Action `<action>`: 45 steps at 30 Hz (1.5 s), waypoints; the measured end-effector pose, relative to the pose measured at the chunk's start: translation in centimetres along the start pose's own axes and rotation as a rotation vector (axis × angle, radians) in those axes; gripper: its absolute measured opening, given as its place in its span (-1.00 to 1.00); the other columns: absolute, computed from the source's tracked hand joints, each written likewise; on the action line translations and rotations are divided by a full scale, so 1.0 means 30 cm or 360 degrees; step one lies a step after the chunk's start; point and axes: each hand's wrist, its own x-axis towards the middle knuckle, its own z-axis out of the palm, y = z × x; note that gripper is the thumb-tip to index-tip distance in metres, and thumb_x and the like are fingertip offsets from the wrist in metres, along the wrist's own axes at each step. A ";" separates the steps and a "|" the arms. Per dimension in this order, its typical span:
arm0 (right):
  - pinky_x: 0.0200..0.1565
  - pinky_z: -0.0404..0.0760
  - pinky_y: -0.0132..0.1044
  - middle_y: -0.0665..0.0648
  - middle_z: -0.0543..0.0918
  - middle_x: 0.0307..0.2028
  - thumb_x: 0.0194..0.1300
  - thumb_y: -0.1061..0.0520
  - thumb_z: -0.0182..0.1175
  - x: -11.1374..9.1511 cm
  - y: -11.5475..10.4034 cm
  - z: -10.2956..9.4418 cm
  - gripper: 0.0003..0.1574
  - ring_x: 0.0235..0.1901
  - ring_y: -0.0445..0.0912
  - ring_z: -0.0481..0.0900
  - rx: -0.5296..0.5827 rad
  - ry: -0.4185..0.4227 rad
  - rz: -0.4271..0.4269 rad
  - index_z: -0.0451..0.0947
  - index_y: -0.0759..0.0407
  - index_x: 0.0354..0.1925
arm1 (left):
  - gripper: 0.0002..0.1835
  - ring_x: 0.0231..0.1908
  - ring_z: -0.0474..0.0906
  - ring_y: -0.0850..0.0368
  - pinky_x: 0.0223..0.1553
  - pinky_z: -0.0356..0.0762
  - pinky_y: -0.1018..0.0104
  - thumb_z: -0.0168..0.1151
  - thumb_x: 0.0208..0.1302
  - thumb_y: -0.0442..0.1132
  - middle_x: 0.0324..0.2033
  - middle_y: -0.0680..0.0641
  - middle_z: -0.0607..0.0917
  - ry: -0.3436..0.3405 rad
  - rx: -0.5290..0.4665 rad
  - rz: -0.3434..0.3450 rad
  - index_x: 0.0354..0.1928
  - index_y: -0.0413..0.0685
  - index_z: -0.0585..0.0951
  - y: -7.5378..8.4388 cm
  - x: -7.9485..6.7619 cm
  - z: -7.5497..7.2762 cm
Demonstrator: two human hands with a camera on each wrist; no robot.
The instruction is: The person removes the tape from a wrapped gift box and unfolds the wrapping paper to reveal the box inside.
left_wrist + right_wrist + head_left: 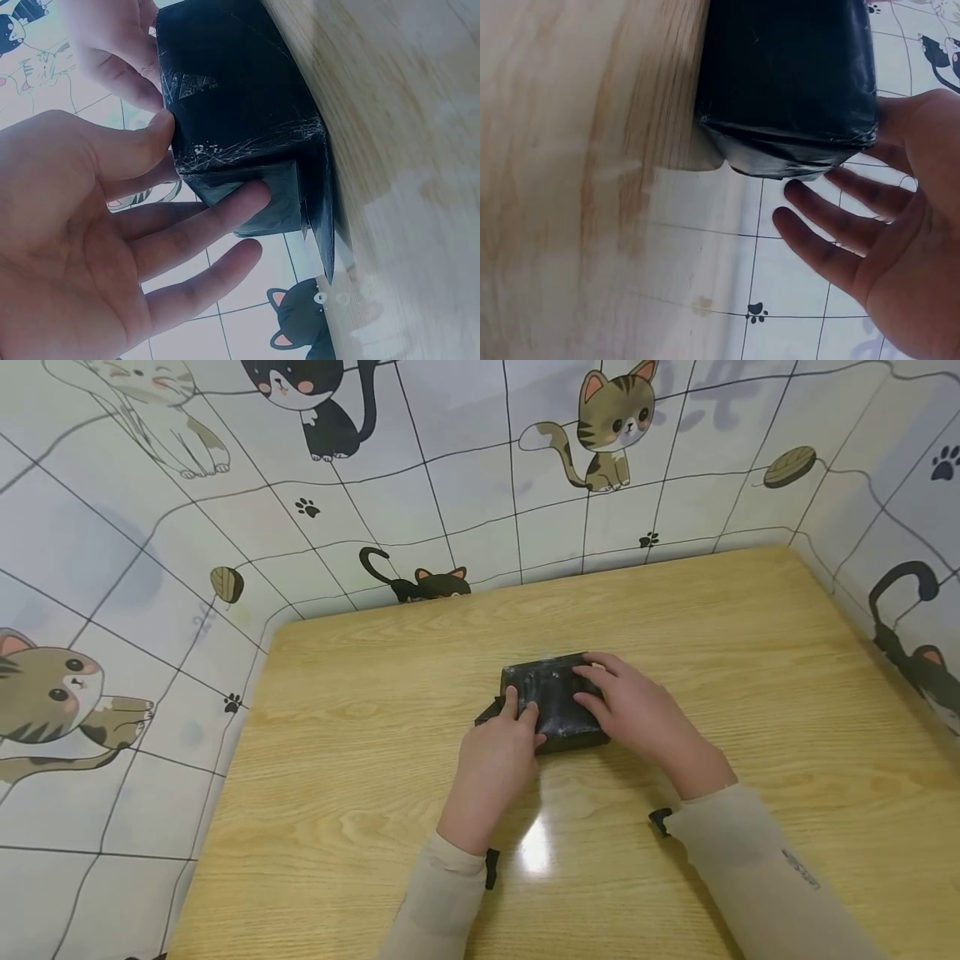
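A small box wrapped in shiny black material (pixel 558 697) lies flat on the wooden table, its surface creased and scuffed. At its left end a black flap (pixel 270 199) sticks out from the body. My left hand (pixel 497 750) is at that end; its thumb touches the box edge, and its other fingers are spread, with one against the flap. Over the right end lies my right hand (pixel 641 706), fingertips resting on the top and far edge. In the right wrist view, its fingers (pixel 821 247) are spread beside the folded right end.
The pale wooden table (pixel 360 793) meets walls (pixel 480 485) papered with cartoon cats behind it and at both sides. Black straps (pixel 491 868) show at the cuffs of the beige sleeves (pixel 750 843). Light glares off the tabletop in front of the box.
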 end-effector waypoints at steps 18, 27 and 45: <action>0.34 0.53 0.34 0.41 0.26 0.58 0.61 -0.03 0.21 -0.044 0.012 -0.043 -0.30 0.46 0.41 0.44 0.0062 -0.0113 -0.0027 0.37 0.17 0.55 | -0.48 0.58 0.33 -0.18 0.31 0.62 -0.16 0.37 0.47 0.07 0.61 -0.18 0.35 -0.0106 -0.0370 0.0015 0.36 0.06 0.65 -0.053 0.036 -0.034; 0.47 0.32 0.41 0.41 0.29 0.57 0.62 0.05 0.20 0.026 0.069 -0.042 -0.47 0.54 0.43 0.26 0.0128 -0.0084 -0.0162 0.56 0.03 0.45 | -0.48 0.57 0.35 -0.17 0.24 0.68 -0.14 0.33 0.50 0.05 0.63 -0.19 0.32 -0.0138 -0.0276 0.0005 0.39 0.04 0.62 -0.044 0.039 -0.021; 0.49 0.33 0.33 0.35 0.42 0.52 0.51 0.14 0.32 0.061 0.091 -0.042 -0.74 0.52 0.34 0.33 0.0151 0.0021 -0.0319 0.81 0.07 0.09 | -0.47 0.52 0.42 -0.19 0.22 0.69 -0.12 0.30 0.52 0.07 0.64 -0.17 0.30 -0.0146 -0.0251 0.0002 0.41 0.07 0.59 -0.042 0.040 -0.023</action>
